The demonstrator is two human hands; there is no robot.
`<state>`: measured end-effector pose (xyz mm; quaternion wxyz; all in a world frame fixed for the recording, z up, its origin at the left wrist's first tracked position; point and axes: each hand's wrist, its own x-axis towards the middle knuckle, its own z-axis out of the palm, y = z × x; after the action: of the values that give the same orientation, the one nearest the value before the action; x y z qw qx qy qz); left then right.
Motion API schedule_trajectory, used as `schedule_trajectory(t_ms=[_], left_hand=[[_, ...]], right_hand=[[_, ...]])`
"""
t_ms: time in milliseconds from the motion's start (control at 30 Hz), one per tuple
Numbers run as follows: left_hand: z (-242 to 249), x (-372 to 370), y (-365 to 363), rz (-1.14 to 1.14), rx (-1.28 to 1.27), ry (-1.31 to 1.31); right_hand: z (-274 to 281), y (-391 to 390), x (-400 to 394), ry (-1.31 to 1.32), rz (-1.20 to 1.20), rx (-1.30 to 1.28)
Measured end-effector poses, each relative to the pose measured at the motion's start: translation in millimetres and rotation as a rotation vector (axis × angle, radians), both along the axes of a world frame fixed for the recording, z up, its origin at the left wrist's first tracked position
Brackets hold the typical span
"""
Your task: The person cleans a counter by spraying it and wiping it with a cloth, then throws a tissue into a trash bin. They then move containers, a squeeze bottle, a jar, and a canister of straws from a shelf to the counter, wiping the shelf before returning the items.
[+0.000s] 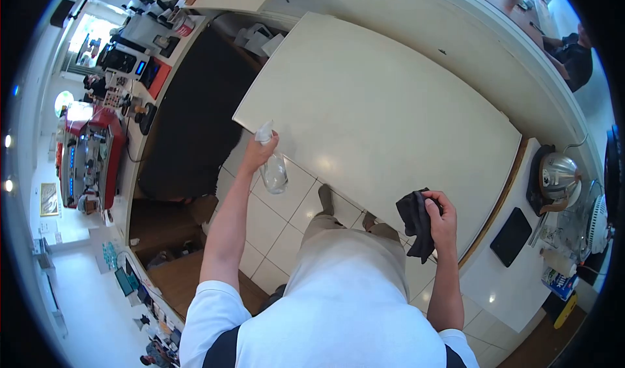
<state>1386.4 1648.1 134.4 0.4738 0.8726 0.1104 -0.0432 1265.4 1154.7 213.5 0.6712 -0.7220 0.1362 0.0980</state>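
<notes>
1. Head view: right hand (444,221), closed around a dark cloth (416,225), holds it at the near edge of the white tabletop (390,108); the cloth looks soft and light, hanging limp downward.
2. Left hand (259,152) grips a clear spray bottle (273,169) at its neck; likely light, smooth plastic, long axis vertical, nozzle up.
</notes>
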Motion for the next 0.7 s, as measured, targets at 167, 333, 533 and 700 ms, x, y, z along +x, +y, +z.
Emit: schedule_trajectory(t_ms=[167,333,533,700], left_hand=[[41,111,-1,-0.074,0.047,0.050],[42,228,-13,-0.255,-0.083,0.027],[11,278,-45,-0.486,0.074,0.140],[-8,228,-93,-0.775,0.175,0.235]], right_hand=[[11,23,16,0.073,-0.158,0.070],[13,68,18,-0.013,-0.364,-0.002],[17,128,-1,0.033,-0.561,-0.014],[10,141,-26,0.045,-0.680,0.002]])
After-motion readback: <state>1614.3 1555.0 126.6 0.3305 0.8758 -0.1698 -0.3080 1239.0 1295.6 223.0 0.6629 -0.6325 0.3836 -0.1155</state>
